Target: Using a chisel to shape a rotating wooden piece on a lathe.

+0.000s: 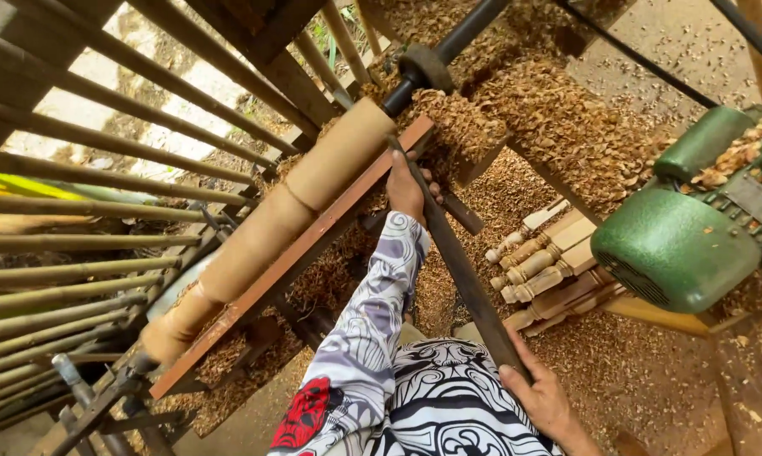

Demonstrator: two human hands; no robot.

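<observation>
The fingers of my left hand (404, 187) are wrapped round the front of a long dark turning chisel (461, 268), pressing it down on the reddish tool rest (290, 263) that runs along the lathe. The fingers of my right hand (543, 400) are closed on the chisel's rear end, down near my patterned shirt (423, 397). The chisel slants from my right hand up to its tip, which meets the pale wooden cylinder (280, 215) mounted between the lathe centres; the cylinder lies just beyond the rest, parallel to it. Wood shavings (558, 118) are heaped over the lathe bed and the floor. To my right sits a green electric motor (677, 249), and between it and the chisel lie several turned spindles (537, 262) on the shavings. Wooden slats (85, 169) stand on the far side of the cylinder.
</observation>
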